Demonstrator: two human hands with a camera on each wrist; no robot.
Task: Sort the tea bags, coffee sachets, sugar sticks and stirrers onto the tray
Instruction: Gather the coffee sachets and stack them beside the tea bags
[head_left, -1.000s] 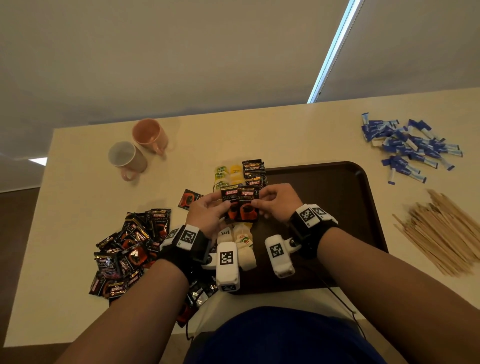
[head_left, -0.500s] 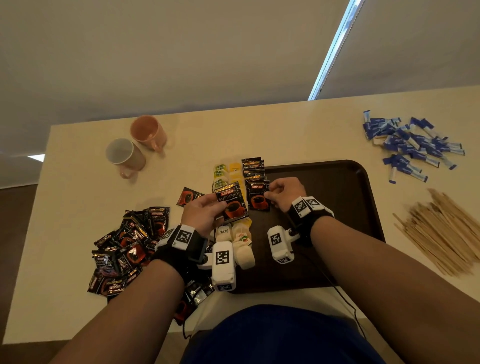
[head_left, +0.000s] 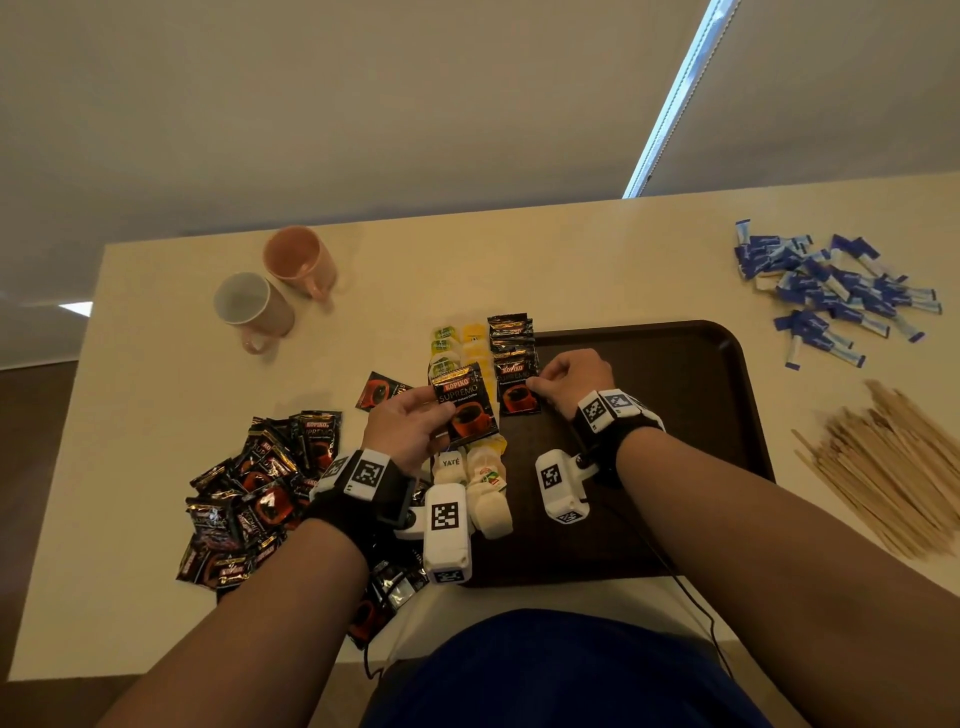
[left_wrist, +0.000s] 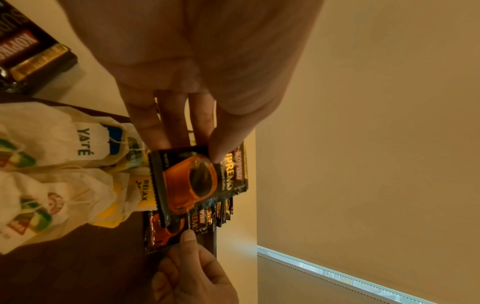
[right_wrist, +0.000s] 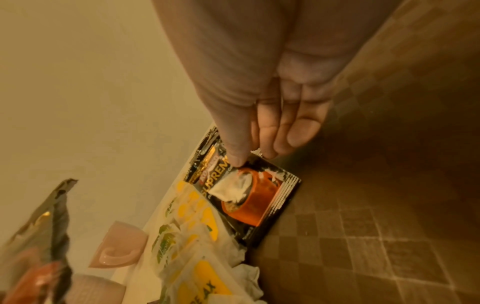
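Two coffee sachets that were held together a second ago are now parted: the right hand (head_left: 569, 382) has set one sachet (head_left: 517, 389) at the near end of the coffee row (head_left: 511, 340) on the tray (head_left: 675, 415) and pins its edge with thumb and fingertips, while the left hand (head_left: 410, 428) pinches the second sachet (head_left: 465, 402) just left of it, lifted over the tea bags (head_left: 485, 493). Judged from this, the coffee column is lengthening one piece at a time and the left sachet is next. The sachets are flat, glossy black foil squares with crimped edges and an orange cup print; the tea bags are soft, crinkled white paper pouches with tags. A loose heap of sachets (head_left: 260, 483) lies left on the matte cream surface (head_left: 156, 364); blue-and-white sugar sticks (head_left: 831, 296) and thin wooden stirrers (head_left: 893, 462) lie right, off the tray. Two ceramic mugs (head_left: 275, 291) stand far left.
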